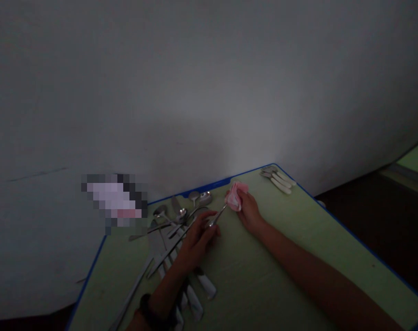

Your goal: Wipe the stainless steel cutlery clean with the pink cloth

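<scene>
My left hand (199,239) grips one end of a slim, shiny metal piece of cutlery (220,214). Its far end disappears into a crumpled pink cloth (235,196), so its exact kind cannot be made out. My right hand (250,212) is closed around that cloth, a little above the table. Beneath and left of my left hand lies a loose pile of metal cutlery, with spoons (205,198) at the back and broad handles (206,282) toward me. My left forearm covers part of the pile.
Several utensils with white handles (281,184) lie together at the far right corner of the green, blue-edged table (250,276). A pale wall (202,92) rises behind it. At the left edge is a pixelated object (114,197). Dark floor (360,197) shows at the right.
</scene>
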The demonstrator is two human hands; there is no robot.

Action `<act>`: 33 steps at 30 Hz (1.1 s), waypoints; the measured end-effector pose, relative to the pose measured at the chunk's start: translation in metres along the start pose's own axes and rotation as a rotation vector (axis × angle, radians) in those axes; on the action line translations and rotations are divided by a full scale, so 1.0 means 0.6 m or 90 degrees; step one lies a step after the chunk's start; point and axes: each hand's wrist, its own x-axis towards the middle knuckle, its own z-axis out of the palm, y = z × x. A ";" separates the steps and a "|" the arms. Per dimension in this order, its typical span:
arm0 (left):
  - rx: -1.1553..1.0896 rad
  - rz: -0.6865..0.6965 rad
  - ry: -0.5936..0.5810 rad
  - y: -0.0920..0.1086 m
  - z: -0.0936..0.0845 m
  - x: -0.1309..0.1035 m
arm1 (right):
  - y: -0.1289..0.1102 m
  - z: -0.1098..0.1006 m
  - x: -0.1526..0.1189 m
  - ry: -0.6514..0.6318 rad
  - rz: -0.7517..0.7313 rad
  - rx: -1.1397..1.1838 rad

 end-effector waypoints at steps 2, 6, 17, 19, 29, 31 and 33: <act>-0.027 0.027 0.016 0.000 0.000 0.001 | -0.003 0.001 0.001 0.009 0.006 0.025; -0.010 0.039 0.035 0.000 0.002 0.003 | -0.010 0.000 0.004 0.011 0.028 0.047; 0.183 -0.005 0.008 -0.009 0.003 0.005 | -0.025 -0.006 -0.001 -0.209 0.156 -0.006; 0.226 -0.006 0.008 -0.004 0.004 0.007 | -0.024 -0.003 -0.007 -0.228 0.160 -0.029; 0.329 0.018 0.008 0.008 -0.001 0.002 | -0.039 0.006 0.002 -0.041 0.053 0.199; 0.318 0.018 0.007 0.005 -0.003 0.001 | -0.040 0.009 0.000 -0.040 0.033 0.183; 0.315 0.015 0.013 0.005 -0.004 0.000 | -0.035 0.010 -0.001 -0.049 0.019 0.130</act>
